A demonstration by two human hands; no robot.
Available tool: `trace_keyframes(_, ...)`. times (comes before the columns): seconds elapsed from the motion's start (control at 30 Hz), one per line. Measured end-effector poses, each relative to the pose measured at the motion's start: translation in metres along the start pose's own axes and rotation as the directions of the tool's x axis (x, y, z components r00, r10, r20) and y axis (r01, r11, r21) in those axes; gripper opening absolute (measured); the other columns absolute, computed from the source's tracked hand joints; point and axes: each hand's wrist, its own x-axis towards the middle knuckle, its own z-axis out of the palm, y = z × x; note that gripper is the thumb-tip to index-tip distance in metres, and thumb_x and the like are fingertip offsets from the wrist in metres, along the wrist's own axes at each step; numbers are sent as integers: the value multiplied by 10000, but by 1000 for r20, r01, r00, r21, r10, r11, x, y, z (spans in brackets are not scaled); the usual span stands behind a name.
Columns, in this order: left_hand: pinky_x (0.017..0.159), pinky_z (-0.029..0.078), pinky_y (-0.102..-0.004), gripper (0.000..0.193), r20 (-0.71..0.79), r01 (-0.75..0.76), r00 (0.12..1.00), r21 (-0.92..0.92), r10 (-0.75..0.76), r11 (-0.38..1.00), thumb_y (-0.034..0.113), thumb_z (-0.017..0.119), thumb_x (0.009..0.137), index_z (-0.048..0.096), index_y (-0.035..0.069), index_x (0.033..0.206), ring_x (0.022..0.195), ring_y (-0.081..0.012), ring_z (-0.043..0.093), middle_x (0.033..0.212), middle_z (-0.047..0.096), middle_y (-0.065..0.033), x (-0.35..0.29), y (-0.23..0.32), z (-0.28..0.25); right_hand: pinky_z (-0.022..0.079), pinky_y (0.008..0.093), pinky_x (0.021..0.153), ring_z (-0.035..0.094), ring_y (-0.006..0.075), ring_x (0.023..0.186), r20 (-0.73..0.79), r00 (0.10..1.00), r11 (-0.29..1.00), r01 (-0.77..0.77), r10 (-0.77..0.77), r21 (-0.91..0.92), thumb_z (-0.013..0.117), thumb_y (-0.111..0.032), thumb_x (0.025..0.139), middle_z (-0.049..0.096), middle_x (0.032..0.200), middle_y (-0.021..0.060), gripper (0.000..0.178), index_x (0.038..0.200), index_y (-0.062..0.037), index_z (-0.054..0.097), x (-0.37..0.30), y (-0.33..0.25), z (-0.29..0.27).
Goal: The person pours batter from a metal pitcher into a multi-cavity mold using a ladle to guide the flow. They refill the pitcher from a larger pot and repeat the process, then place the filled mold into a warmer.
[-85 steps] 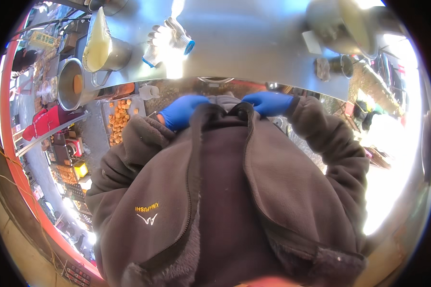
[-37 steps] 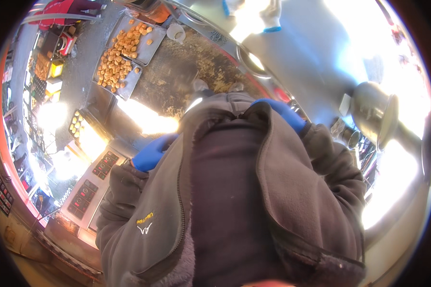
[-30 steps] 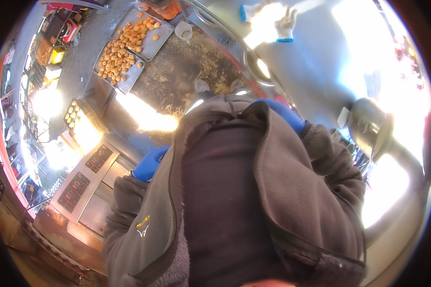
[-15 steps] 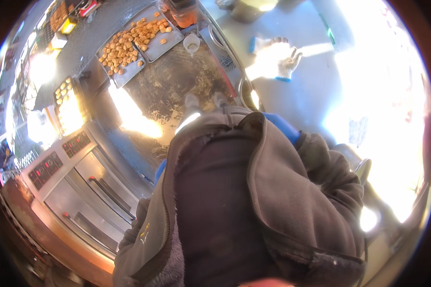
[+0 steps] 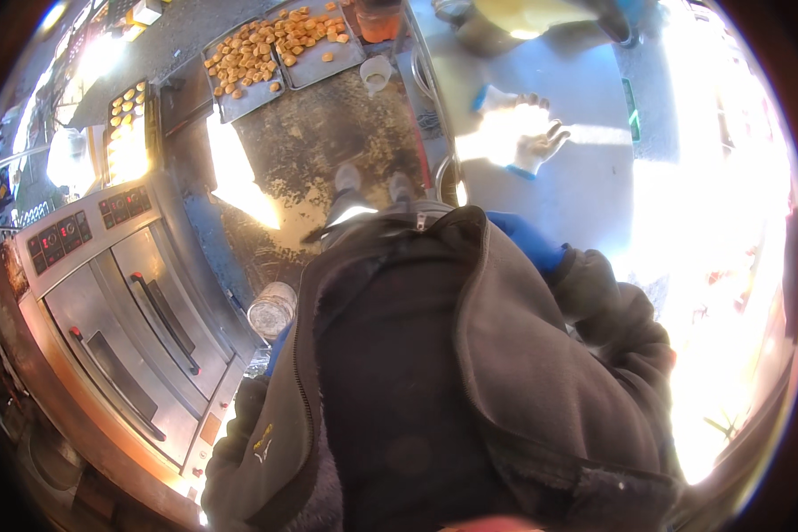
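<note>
Beside the front of my open jacket, my right hand is in a blue glove, with its fingers hidden behind the jacket. Only a blue sliver of my left hand shows past the jacket's other edge; its fingers are out of sight. Nearest the left hand is a pale round bucket on the floor. On the metal table to the right lie a white work glove with a blue cuff and a second white work glove, both apart from my right hand.
A steel oven with two handled doors stands at left. Ahead, baking trays bear many small browned pastries, near a white cup and an orange bucket. Another tray of round pastries sits beyond the oven. Sunlight glares at right.
The whole view has shifted, and more of the oven shows. The pale bucket beside my left hand has come into sight. My right hand shows slightly more; the work gloves still lie on the table.
</note>
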Motion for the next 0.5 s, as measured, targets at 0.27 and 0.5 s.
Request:
trace_keyframes(0.27, 1157, 505, -388, 445, -48, 165, 986, 66, -162, 984, 222, 697, 1128, 660, 0, 1512, 1301, -200, 639, 1409, 702, -96, -13, -30, 12, 598, 356, 1026, 744, 210, 1208, -121, 944, 951, -308, 308, 21, 833, -289, 1044, 780, 1354, 132, 520, 1492, -47, 729, -44, 15, -73)
trace_keyframes(0.5, 1179, 494, -391, 451, -14, 246, 969, 160, -247, 956, 220, 679, 1140, 645, 0, 1533, 1333, -205, 629, 1444, 688, -104, 4, -31, 21, 646, 284, 875, 789, 152, 967, -250, 881, 916, -393, 400, 81, 802, -107, 1045, 813, 1135, 124, 378, 1375, 57, 718, -109, 66, -162)
